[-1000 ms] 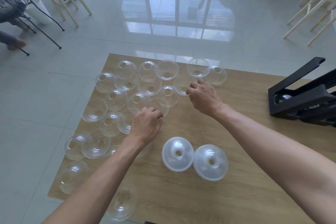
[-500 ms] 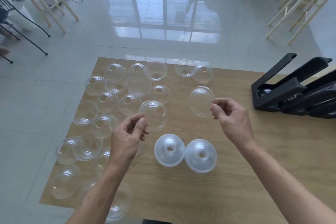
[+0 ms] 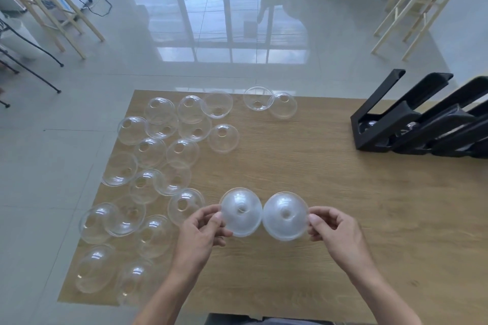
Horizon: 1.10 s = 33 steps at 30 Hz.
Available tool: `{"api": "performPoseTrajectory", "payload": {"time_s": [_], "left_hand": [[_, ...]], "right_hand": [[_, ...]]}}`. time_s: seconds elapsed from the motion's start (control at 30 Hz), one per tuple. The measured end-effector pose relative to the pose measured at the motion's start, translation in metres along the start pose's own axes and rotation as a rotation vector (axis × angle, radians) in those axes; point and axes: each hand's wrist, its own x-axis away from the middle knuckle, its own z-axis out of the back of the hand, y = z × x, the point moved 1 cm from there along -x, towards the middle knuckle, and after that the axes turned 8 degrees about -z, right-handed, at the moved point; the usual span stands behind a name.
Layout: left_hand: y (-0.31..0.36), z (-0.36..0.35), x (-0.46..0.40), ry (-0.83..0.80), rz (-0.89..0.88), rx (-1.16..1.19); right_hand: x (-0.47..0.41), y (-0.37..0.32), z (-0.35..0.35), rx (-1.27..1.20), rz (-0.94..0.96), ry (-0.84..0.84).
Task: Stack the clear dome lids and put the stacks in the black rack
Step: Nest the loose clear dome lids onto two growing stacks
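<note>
Two cloudy stacks of clear dome lids stand side by side near the table's front middle. My left hand [image 3: 201,232] pinches the left rim of the left lid stack [image 3: 240,212]. My right hand [image 3: 336,231] pinches the right rim of the right lid stack [image 3: 285,216]. Several loose dome lids [image 3: 182,152] lie scattered over the left half of the wooden table [image 3: 317,166], some dome up, some upturned. Two more loose lids [image 3: 282,105] sit at the far edge. The black rack [image 3: 412,126] stands slanted at the far right, with something small in its lower slots.
The table's left edge runs close to the outermost lids, some overhanging it. Beyond the table lie a glossy tiled floor, wooden stools [image 3: 52,5] at the far left and pale wooden frames [image 3: 412,8] at the far right.
Each hand picked a single lid from the far cluster, carried it toward me and brought it down onto a stack; both hands now sit at the stacks' outer rims.
</note>
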Motion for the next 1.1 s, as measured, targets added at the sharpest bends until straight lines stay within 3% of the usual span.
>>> {"api": "performPoseTrajectory", "payload": {"time_s": [0.17, 0.23, 0.43, 0.8, 1.1], "left_hand": [[0.004, 0.003, 0.0, 0.042, -0.085, -0.242], [0.006, 0.005, 0.002, 0.041, -0.2, -0.42], [-0.002, -0.009, -0.001, -0.219, -0.456, -0.809], [-0.016, -0.019, -0.019, -0.213, -0.606, -0.83], [0.048, -0.024, -0.081, -0.116, -0.699, -0.899]], "right_hand": [[0.011, -0.005, -0.004, 0.197, 0.139, 0.137], [0.015, -0.005, -0.008, 0.253, 0.218, 0.097], [0.015, -0.001, -0.031, 0.518, 0.322, -0.086], [0.002, 0.0, -0.025, 0.432, 0.313, -0.036], [-0.063, -0.052, 0.004, 0.381, 0.321, 0.06]]}}
